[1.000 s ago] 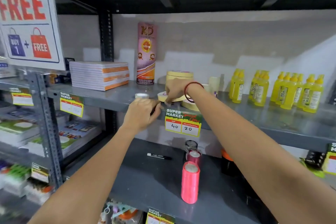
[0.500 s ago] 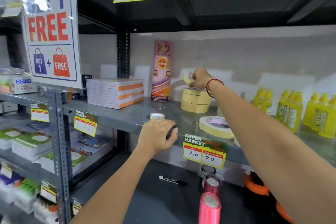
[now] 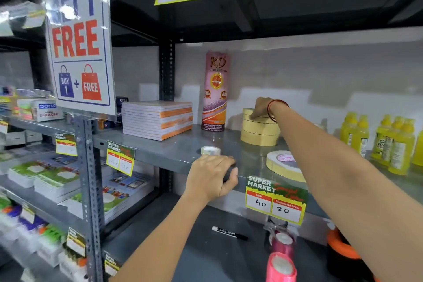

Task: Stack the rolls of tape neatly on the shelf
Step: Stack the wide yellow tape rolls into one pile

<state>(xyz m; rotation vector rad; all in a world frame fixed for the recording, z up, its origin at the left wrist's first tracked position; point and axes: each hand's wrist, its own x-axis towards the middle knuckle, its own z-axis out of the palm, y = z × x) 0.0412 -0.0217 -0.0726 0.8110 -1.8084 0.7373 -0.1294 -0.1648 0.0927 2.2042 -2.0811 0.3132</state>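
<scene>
Nearest to me, on the lower shelf, a pink spool (image 3: pixel 281 268) and a black marker (image 3: pixel 229 233) are lying apart from the work. Just above them the person's left hand (image 3: pixel 211 177) is curling around something small and dark at the front edge of the grey shelf (image 3: pixel 174 155); the fingers are bent closely, but I cannot tell what thing is inside. Right behind this hand a small clear roll of tape (image 3: pixel 210 150) is standing alone on the shelf, not stacked. To the right, near the front edge, one wide cream roll (image 3: pixel 283 163) is lying flat and partly hidden under the right forearm, so it is waiting too. Further back the right hand (image 3: pixel 262 107) is resting with its fingers spread narrow on the top of the stack of cream rolls (image 3: pixel 259 129), touching the top roll as if placing or pressing it straight; it is not closing around it. The stack is looking quite even, standing beside the tall pink KD tube (image 3: pixel 215 91) close to the back wall. I am judging the task is about half done: several rolls are stacked, and at least two loose rolls are left.
</scene>
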